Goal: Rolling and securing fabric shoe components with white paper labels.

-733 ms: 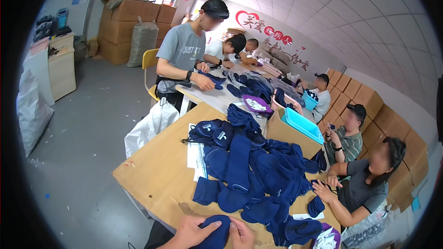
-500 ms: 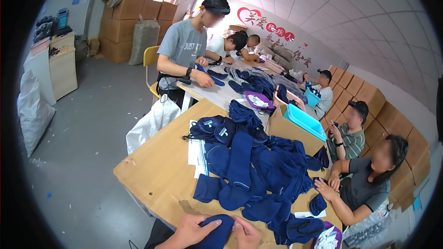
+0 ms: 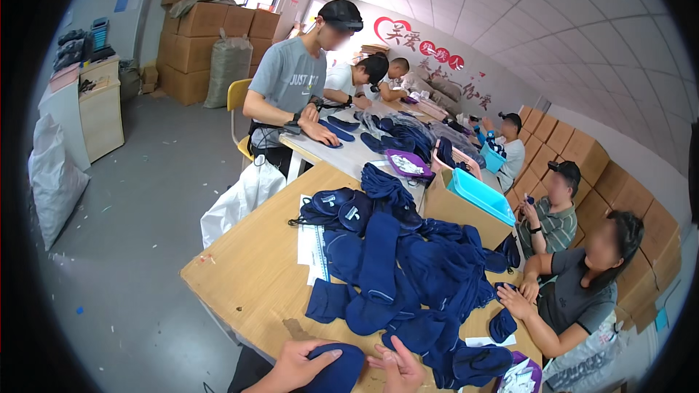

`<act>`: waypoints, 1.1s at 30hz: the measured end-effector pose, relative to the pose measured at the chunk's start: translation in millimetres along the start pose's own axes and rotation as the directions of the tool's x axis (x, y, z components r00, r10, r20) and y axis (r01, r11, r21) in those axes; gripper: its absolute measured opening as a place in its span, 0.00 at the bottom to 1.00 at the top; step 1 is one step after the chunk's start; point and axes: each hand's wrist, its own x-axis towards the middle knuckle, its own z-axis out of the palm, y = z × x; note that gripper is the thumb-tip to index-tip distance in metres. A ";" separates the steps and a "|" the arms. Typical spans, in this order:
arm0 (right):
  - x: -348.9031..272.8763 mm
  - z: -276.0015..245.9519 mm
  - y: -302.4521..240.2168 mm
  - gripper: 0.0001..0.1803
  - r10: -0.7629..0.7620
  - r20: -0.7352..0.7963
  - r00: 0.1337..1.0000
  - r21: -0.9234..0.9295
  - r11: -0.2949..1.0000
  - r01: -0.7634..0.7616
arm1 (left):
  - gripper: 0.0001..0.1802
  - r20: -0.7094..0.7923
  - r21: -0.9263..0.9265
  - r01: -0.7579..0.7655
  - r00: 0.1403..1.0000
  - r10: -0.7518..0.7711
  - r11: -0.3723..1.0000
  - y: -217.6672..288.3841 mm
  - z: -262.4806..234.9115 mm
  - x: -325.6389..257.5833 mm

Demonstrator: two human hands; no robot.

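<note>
At the near edge of the wooden table, my left hand (image 3: 297, 366) grips a navy cloth piece (image 3: 342, 370) with a rounded end, thumb pressed flat on top. My right hand (image 3: 400, 368) is just right of the cloth, apart from it, fingers spread and nothing in them. Beyond both hands lies a heap of navy cloth pieces (image 3: 415, 269), some long and folded, some rounded. Two dark pouches with a light print (image 3: 355, 212) rest on the heap's far left side, with cords beside them.
The wooden table (image 3: 247, 269) carries white printed sheets (image 3: 312, 247). A cardboard box with a blue basket (image 3: 480, 195) stands at the far right. Purple trays (image 3: 408, 163) hold white slips. A co-worker (image 3: 575, 284) sits at right; another (image 3: 295, 94) stands at far left.
My right hand has let go of the cloth and moved slightly right, its fingers spreading. The left hand keeps its grip. The standing co-worker's hand has lowered to the far table.
</note>
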 end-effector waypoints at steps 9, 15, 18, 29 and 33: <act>5.8 -48.8 30.8 0.08 -0.019 0.250 0.968 -0.167 0.984 0.063 | 0.09 0.047 0.075 0.056 0.997 -0.060 0.996 9.4 -3.3 2.3; 27.2 -53.9 -22.1 0.09 -0.092 0.698 0.710 -0.068 0.979 0.194 | 0.10 0.033 0.144 0.005 0.999 -0.010 0.989 11.2 1.3 6.3; 14.8 -65.1 -46.9 0.09 -0.123 0.813 0.569 -0.008 0.975 0.222 | 0.11 0.025 0.238 0.051 0.998 -0.059 0.970 7.3 2.3 8.1; -27.6 -90.9 -51.4 0.19 0.330 0.621 0.711 -0.109 0.934 -0.339 | 0.13 -0.061 0.348 -0.034 0.996 0.058 0.937 4.3 8.3 7.0; -18.5 -94.2 -11.1 0.12 0.113 0.472 0.874 0.047 0.987 -0.153 | 0.15 -0.033 0.270 -0.020 0.999 0.029 0.963 3.4 4.3 12.1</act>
